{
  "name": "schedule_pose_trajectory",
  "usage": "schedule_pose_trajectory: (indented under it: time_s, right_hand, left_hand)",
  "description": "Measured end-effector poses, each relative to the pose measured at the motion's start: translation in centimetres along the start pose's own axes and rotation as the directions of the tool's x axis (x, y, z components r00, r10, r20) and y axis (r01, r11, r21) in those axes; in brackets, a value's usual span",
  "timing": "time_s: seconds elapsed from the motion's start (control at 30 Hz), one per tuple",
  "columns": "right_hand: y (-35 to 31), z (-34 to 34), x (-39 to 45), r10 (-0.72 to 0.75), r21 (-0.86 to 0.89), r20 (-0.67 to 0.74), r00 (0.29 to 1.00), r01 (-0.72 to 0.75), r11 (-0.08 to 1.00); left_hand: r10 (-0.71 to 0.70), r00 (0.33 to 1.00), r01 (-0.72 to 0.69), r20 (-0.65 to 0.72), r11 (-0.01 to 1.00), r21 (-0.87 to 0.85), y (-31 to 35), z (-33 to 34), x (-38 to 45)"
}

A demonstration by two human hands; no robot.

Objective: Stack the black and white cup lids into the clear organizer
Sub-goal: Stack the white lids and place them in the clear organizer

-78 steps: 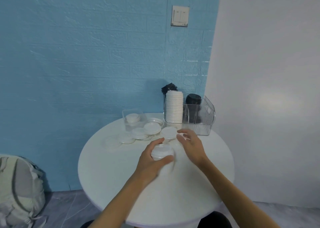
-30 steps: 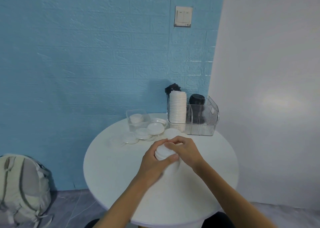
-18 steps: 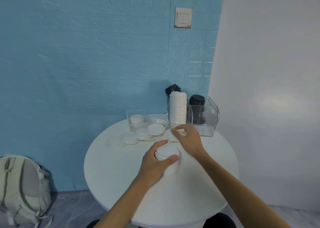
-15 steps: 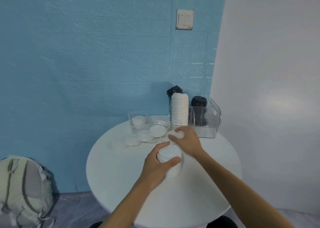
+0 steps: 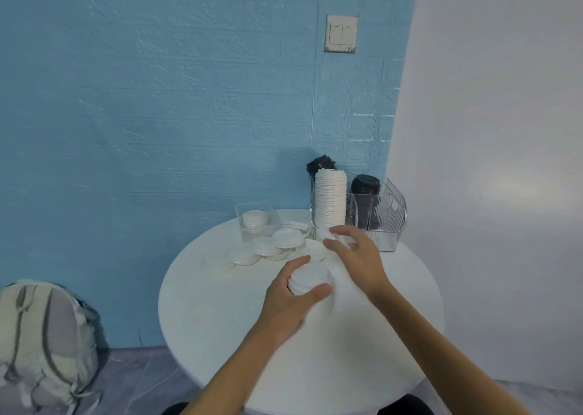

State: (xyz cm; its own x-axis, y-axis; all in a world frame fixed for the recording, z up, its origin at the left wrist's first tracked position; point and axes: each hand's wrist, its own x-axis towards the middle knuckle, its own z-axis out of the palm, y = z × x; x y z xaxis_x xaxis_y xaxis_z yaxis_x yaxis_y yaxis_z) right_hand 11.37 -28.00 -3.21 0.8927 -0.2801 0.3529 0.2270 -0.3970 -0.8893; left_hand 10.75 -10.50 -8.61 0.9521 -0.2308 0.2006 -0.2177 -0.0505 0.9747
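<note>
White lids: a small stack (image 5: 307, 279) gripped in the left hand (image 5: 285, 304) at centre frame, thumb and fingers curled round its rim, just above the bench (image 5: 220, 320). Right hand (image 5: 356, 256) just right of and above it, pinching a single lid (image 5: 328, 236) between thumb and fingertips, blurred but seemingly lifted off the bench. More loose lids (image 5: 271, 245) scattered left of it, some in a small clear tub (image 5: 255, 222). Organizer (image 5: 388, 212) at the bench's far edge, right of centre, already carrying a tall white column (image 5: 330, 201) and black lids (image 5: 365, 185).

Step in hand, judged: gathering loose lids into the held stack. Next move calls for seating the pinched lid squarely on the stack, same way up, then sweeping up the rest before carrying the bundle to the white column.
</note>
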Motion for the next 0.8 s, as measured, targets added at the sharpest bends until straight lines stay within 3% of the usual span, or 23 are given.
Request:
schedule_pose_trajectory:
  time_s: [0.07, 0.27, 0.63, 0.8]
  right_hand:
    - [-0.8, -0.3, -2.3, -0.044, 0.053, 0.073, 0.996, 0.040, 0.998]
    - [0.1, 0.7, -5.3, -0.196, -0.042, 0.323, 0.926, 0.221, 0.974]
    - [1.8, 1.5, -5.8, -0.139, 0.101, 0.322, 0.937, 0.112, 0.989]
    - [1.6, 1.2, -5.2, -0.089, 0.131, 0.415, 0.906, 0.037, 0.991]
  left_hand:
    - [0.000, 1.000, 0.000, 0.000, 1.000, -0.012, -0.1, 0.1, 0.0]
    - [0.062, 0.998, -0.064, 0.031, 0.997, 0.050, -0.2, -0.1, 0.1]
    - [0.096, 0.995, -0.097, 0.014, 0.994, 0.048, -0.5, 0.3, -0.2]
    - [0.079, 0.997, -0.079, 0.022, 0.997, 0.002, -0.1, 0.3, -0.3]
